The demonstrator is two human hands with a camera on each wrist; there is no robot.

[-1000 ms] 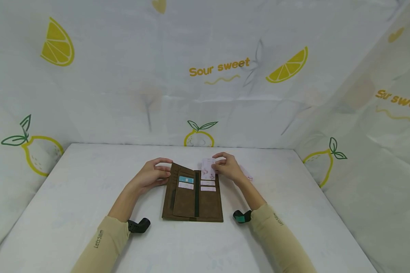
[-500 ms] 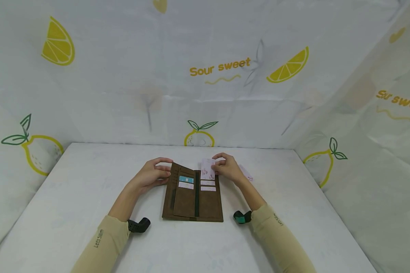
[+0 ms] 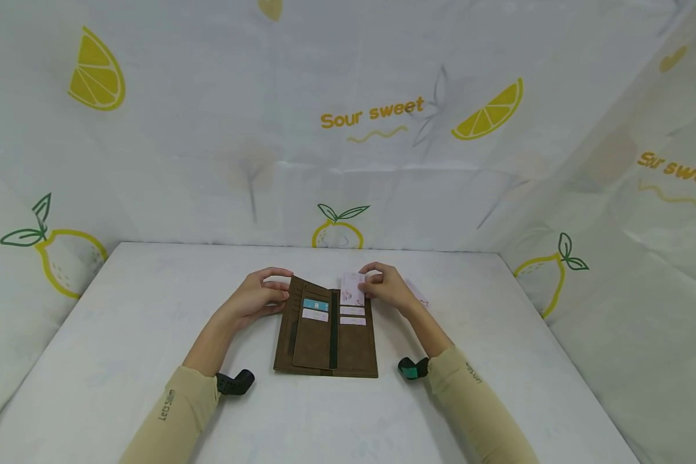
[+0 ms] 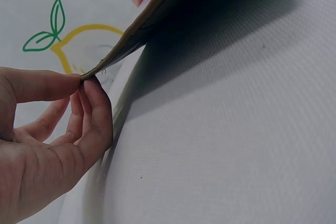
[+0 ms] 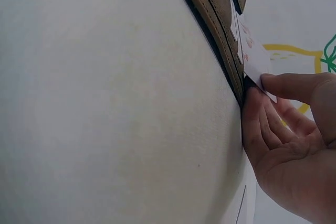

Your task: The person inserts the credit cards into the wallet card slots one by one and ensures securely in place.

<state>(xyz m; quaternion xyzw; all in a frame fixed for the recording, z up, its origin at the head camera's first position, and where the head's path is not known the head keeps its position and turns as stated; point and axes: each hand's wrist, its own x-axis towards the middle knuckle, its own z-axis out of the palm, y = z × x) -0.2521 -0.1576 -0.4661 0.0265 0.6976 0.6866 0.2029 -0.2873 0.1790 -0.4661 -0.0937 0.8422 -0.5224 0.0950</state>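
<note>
A brown wallet [image 3: 313,345] lies open on the white table, its left flap tilted up. My left hand [image 3: 257,298] pinches the flap's far left corner; in the left wrist view, thumb and fingers [image 4: 97,103] grip that thin edge. At the top of the wallet's right side, my right hand [image 3: 388,285] pinches a white card with pink flowers [image 3: 350,288]. The card's lower end is inside a slot, as the right wrist view also suggests. Below it, two white cards [image 3: 352,316] peek from slots. A blue card [image 3: 316,305] and a white card [image 3: 315,315] show in the left side.
Another pink-patterned white card [image 3: 417,293] lies on the table [image 3: 475,361], partly hidden behind the right hand. Black wrist devices [image 3: 236,383] sit at both sleeves. A white sheet with lemon prints [image 3: 290,187] hangs behind the table.
The flowered card has slid slightly down into the wallet, and the right hand has lowered a little with it. The left hand keeps its hold on the wallet's corner.
</note>
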